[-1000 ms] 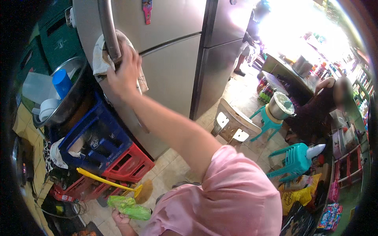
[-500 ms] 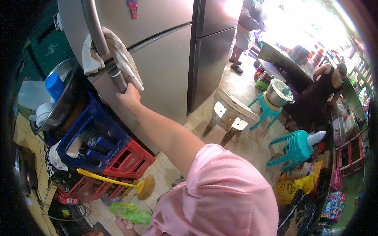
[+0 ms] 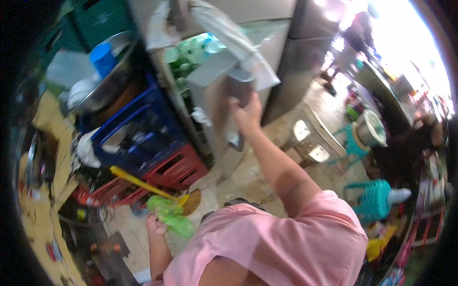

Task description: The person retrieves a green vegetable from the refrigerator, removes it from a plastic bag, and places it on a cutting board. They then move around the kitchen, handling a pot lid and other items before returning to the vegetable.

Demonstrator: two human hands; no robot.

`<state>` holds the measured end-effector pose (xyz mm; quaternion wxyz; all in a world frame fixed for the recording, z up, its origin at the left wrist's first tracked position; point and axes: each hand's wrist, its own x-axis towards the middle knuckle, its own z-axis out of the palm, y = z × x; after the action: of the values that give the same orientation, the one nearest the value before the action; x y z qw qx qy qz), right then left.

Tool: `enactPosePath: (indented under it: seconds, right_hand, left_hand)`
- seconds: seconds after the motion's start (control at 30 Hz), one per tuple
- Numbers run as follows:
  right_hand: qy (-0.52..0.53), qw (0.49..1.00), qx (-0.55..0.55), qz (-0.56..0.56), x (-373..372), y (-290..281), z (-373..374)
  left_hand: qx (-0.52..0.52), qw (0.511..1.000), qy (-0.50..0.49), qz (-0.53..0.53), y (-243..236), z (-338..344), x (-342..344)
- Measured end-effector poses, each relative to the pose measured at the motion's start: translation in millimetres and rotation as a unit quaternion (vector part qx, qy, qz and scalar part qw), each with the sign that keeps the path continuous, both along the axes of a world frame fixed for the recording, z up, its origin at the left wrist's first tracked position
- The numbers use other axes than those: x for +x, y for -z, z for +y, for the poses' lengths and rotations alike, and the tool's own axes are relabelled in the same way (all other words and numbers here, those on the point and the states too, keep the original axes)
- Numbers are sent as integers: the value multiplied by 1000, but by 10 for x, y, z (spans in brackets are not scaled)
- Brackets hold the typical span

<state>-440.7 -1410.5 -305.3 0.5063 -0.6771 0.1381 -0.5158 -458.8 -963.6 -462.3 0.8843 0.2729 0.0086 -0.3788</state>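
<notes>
My right hand (image 3: 248,113) is wrapped round the handle (image 3: 240,85) of a silver refrigerator's lower door (image 3: 213,95). The door stands partly open, and bottles with green contents or glass (image 3: 193,51) show inside. Over the upper handle hangs a pale cloth (image 3: 231,35), its end near my right hand. Low at the left, my left hand (image 3: 155,225) is closed on a bright green plastic bag (image 3: 172,215). What the bag contains, if anything, cannot be made out.
Left of the refrigerator, a metal basin (image 3: 125,64) with a blue cup (image 3: 102,59) sits above blue (image 3: 138,128) and red crates (image 3: 179,169). A yellow-handled broom (image 3: 143,183) leans there. Rightward are a white chair (image 3: 318,131), teal stools (image 3: 369,198), a pot (image 3: 369,129) and two people.
The refrigerator's lower door has swung from closed to partly open, my right hand pulling its handle. The view has shifted left, and more of my left forearm and the green bag shows.
</notes>
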Motion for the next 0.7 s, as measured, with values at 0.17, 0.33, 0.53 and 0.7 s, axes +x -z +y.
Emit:
enactPosePath:
  seconds: [0.17, 0.33, 0.53, 0.7]
  right_hand:
    - [-51, 993, 23, 103, 341, -49, 128]
    - [-123, 991, -14, 51, 1200, -29, 297]
    - [-158, 963, -89, 202, 1476, 36, 165]
    - [-142, 935, -126, 300, 1424, 77, 112]
  left_hand:
    - [35, 998, -41, 36, -236, -202, -108]
    - [18, 996, -80, 27, -227, -56, -305]
    - [24, 991, -127, 31, -114, 149, -593]
    - [-24, 995, -102, 0, -259, -4, -583]
